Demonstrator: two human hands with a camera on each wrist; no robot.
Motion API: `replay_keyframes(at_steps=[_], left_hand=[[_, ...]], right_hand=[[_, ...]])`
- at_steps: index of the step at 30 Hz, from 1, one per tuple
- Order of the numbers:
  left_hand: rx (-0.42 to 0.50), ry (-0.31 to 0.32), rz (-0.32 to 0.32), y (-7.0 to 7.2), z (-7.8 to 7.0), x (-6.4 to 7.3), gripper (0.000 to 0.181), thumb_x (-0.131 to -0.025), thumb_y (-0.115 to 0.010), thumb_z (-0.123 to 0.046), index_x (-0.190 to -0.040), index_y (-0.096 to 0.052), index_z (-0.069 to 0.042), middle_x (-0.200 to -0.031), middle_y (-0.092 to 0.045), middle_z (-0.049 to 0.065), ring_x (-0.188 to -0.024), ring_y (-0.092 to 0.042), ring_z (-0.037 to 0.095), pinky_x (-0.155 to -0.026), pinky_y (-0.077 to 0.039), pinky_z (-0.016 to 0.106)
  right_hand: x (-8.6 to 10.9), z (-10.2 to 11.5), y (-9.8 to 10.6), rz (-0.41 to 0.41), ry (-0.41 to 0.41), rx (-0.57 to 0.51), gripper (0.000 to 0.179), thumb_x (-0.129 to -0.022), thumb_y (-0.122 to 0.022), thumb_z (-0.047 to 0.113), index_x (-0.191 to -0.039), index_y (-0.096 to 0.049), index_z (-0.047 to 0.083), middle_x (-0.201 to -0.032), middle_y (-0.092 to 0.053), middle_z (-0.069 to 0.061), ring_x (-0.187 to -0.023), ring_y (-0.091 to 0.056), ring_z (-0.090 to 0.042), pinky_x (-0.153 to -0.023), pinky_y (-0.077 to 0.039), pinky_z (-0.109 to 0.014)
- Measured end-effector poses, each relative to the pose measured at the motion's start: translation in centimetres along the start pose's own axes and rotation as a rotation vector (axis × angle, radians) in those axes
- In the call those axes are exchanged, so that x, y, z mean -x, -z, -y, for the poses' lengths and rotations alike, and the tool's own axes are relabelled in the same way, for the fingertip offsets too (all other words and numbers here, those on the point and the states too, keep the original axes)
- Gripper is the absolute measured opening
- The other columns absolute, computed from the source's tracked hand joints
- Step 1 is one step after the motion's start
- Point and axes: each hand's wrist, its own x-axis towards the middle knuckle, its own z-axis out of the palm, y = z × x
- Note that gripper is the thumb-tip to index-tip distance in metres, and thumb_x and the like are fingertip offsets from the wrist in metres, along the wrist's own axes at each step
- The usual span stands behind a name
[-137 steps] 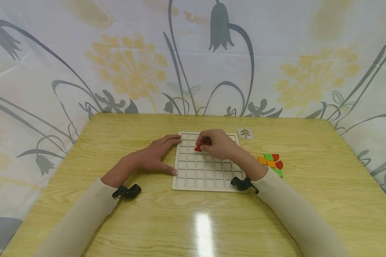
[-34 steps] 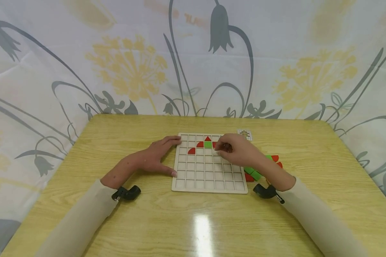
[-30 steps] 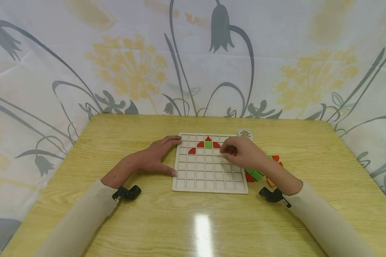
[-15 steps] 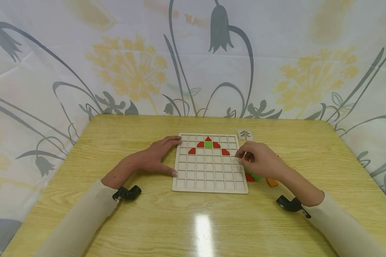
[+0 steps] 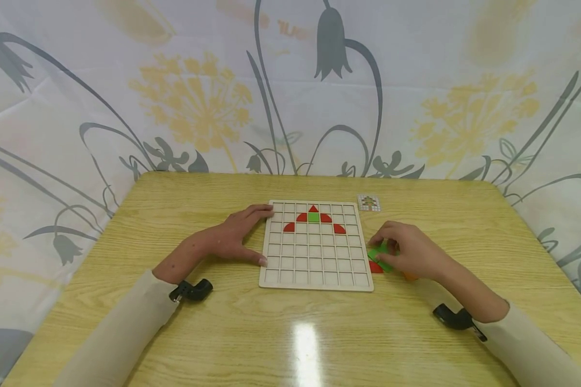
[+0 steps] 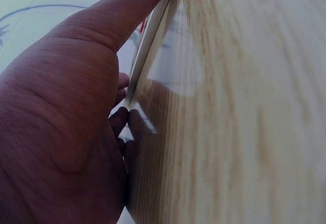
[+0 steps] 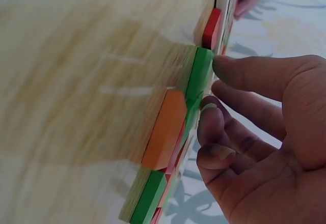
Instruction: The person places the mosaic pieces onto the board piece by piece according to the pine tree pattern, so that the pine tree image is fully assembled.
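Note:
A square, pale wooden grid board (image 5: 271,282) lies flat on the table. My left hand (image 5: 229,236) rests at its left side, thumb and fingers spread along the edge. In the board's upper rows sit a red triangle (image 5: 313,209), a green square (image 5: 313,217) and several red rounded tiles, among them one at the right (image 5: 339,229). My right hand (image 5: 406,250) is beyond the board's right edge, over loose tiles. Its thumb and fingertips are at the green tiles (image 7: 198,74), slightly apart, with no tile visible between them.
A red tile (image 5: 376,267) lies against the board's right edge. An orange tile (image 7: 165,130) and more tiles lie beside the green ones, partly hidden by my right hand. Behind the board is a small pattern card (image 5: 369,202). A floral cloth (image 5: 290,107) hangs behind the table.
Several red tiles and a green square have come onto the board. My right hand has let go of the last red tile and moved right to the loose tiles. The left hand has stayed put.

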Motion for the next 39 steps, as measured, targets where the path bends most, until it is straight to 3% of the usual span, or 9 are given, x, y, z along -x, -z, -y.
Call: replay_keyframes(at_steps=[10, 17, 39], left_hand=[[0.008, -0.002, 0.001, 0.0, -0.2, 0.1, 0.111, -0.086, -0.087, -0.049, -0.168, -0.026, -0.007, -0.176, -0.016, 0.01, -0.16, -0.02, 0.04, -0.124, -0.023, 0.065], [-0.007, -0.005, 0.006, 0.1, -0.1, 0.1, 0.111, -0.087, -0.087, -0.047, -0.168, -0.024, -0.007, -0.176, -0.015, 0.01, -0.16, -0.02, 0.04, -0.123, -0.022, 0.065], [0.005, -0.017, 0.002, 0.1, -0.2, 0.1, 0.109, -0.087, -0.087, -0.046, -0.167, -0.026, -0.005, -0.175, -0.017, 0.012, -0.16, -0.02, 0.043, -0.122, -0.021, 0.069]], right_hand=[[0.2, -0.1, 0.0, 0.04, 0.029, -0.023, 0.018, -0.092, -0.084, 0.008, -0.109, -0.08, 0.012, -0.104, -0.067, 0.003, -0.073, -0.052, -0.007, -0.066, -0.048, -0.026], [0.2, 0.0, -0.1, 0.028, 0.014, 0.038, 0.02, -0.092, -0.081, 0.004, -0.112, -0.078, 0.006, -0.099, -0.067, 0.001, -0.071, -0.052, -0.005, -0.066, -0.048, -0.027], [-0.6, 1.0, -0.8, 0.03, -0.063, 0.057, 0.022, -0.086, -0.074, 0.0, -0.107, -0.07, 0.006, -0.103, -0.065, -0.004, -0.085, -0.057, -0.016, -0.076, -0.052, -0.038]])
